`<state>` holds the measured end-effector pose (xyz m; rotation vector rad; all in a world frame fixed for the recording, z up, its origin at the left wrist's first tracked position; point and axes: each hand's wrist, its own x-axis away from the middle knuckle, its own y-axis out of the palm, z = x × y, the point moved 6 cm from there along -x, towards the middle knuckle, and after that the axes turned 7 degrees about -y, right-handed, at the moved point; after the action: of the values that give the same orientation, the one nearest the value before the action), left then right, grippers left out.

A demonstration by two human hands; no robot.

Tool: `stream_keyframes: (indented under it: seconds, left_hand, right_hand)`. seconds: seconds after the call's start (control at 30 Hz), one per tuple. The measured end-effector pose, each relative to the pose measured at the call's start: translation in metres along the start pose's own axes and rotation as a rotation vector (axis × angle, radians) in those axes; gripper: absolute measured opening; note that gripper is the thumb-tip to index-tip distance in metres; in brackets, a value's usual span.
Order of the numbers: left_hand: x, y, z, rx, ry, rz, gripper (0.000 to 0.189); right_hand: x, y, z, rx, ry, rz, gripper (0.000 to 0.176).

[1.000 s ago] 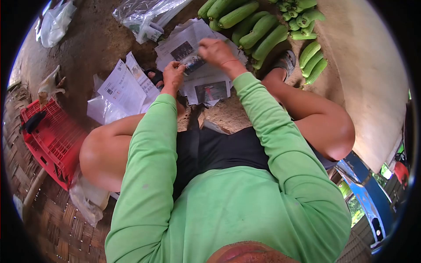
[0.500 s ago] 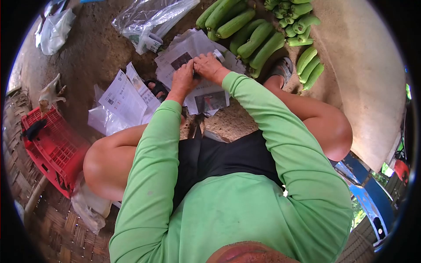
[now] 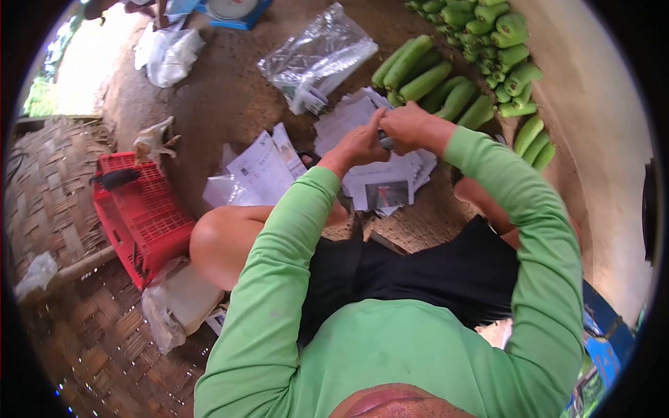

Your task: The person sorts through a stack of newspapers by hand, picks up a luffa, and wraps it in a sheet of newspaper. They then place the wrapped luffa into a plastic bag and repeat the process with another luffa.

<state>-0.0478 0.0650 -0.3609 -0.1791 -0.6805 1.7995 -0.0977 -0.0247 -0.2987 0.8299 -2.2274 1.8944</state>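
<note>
Pinching a small dark object between them, the left hand and the right hand meet fingertip to fingertip. The left fingers are bunched and pressed together on the near end. The right fingers are curled closed over the far end, so most of the object is hidden and what it is cannot be told. It sits in the air between the two hands, just above the stack of newspapers on the dirt floor and not touching it. Half a second earlier both hands were pressed down on that stack; now they have lifted clear with the object gripped in both, which suggests the work has moved off the paper and into the fingers. A second ago the hands were apart with something stretched between them, so they have closed up since. Beyond the hands lie long green fruits, a clear plastic bag and loose printed sheets. A red crate stands to the left by a woven mat. The head has also turned, and the crate and mat fill more of the view than before.
</note>
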Motion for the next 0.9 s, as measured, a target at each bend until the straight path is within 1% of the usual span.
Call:
stream_keyframes:
  seconds: [0.03, 0.07, 0.1, 0.13, 0.17, 0.2, 0.23, 0.3, 0.33, 0.37, 0.4, 0.43, 0.5, 0.53, 0.63, 0.67, 0.77, 0.87, 0.9]
  left_hand:
    - [-0.007, -0.007, 0.013, 0.102, 0.071, 0.018, 0.088]
    - [-0.009, -0.02, 0.03, 0.204, 0.145, 0.035, 0.083]
    - [-0.01, -0.028, 0.042, 0.198, 0.113, 0.015, 0.079]
    - [-0.007, -0.043, 0.07, 0.195, 0.08, -0.004, 0.074]
    - [-0.006, -0.056, 0.091, 0.194, 0.046, -0.024, 0.07]
    - [-0.008, -0.064, 0.104, 0.383, 0.079, -0.126, 0.066]
    - [-0.007, -0.073, 0.114, 0.35, 0.093, -0.167, 0.067]
    - [-0.004, -0.083, 0.131, 0.291, 0.119, -0.266, 0.07]
    - [-0.002, -0.091, 0.135, 0.14, 0.086, -0.203, 0.074]
    - [0.0, -0.1, 0.14, -0.012, 0.046, -0.147, 0.077]
    - [0.013, -0.119, 0.169, -0.213, -0.014, -0.043, 0.077]
    - [0.023, -0.132, 0.185, -0.412, -0.071, 0.063, 0.077]
    - [0.034, -0.137, 0.213, -0.814, 0.251, 0.338, 0.073]
    - [0.042, -0.136, 0.225, -1.007, 0.414, 0.486, 0.072]
    - [0.048, -0.132, 0.236, -1.09, 0.447, 0.43, 0.065]
    - [0.047, -0.13, 0.236, -1.082, 0.422, 0.399, 0.072]
    - [0.037, -0.133, 0.23, -0.933, 0.234, 0.229, 0.082]
    - [0.033, -0.15, 0.222, -0.471, -0.139, -0.051, 0.086]
    - [0.032, -0.149, 0.216, -0.347, -0.068, -0.137, 0.085]
  right_hand:
    - [0.014, -0.018, -0.003, 0.183, -0.086, 0.205, 0.042]
    - [0.022, -0.031, -0.003, 0.262, -0.114, 0.304, 0.036]
    - [0.029, -0.042, -0.003, 0.341, -0.14, 0.399, 0.03]
    - [0.037, -0.056, -0.006, 0.42, -0.166, 0.492, 0.024]
    - [0.046, -0.071, -0.008, 0.392, -0.152, 0.519, 0.022]
    - [0.057, -0.089, -0.011, 0.364, -0.137, 0.545, 0.02]
    - [0.068, -0.105, -0.016, 0.333, -0.121, 0.569, 0.018]
    - [0.079, -0.127, -0.024, 0.313, -0.091, 0.586, 0.023]
    - [0.084, -0.135, -0.028, 0.313, -0.07, 0.596, 0.025]
    - [0.089, -0.143, -0.031, 0.313, -0.043, 0.602, 0.026]
    - [0.09, -0.151, -0.028, 0.206, -0.003, 0.605, 0.028]
    - [0.093, -0.159, -0.025, 0.082, 0.081, 0.526, 0.026]
    - [0.1, -0.177, -0.02, -0.169, 0.244, 0.378, 0.025]
    - [0.099, -0.177, -0.016, -0.343, 0.259, 0.318, 0.034]
    - [0.104, -0.172, -0.015, -0.618, 0.069, 0.215, 0.03]
    - [0.106, -0.17, -0.013, -0.626, 0.121, 0.138, 0.035]
    - [0.119, -0.182, -0.022, -0.2, 0.19, 0.274, 0.029]
    - [0.136, -0.194, -0.051, 0.553, 0.063, 0.677, 0.029]
    - [0.138, -0.194, -0.058, 0.58, 0.05, 0.668, 0.026]
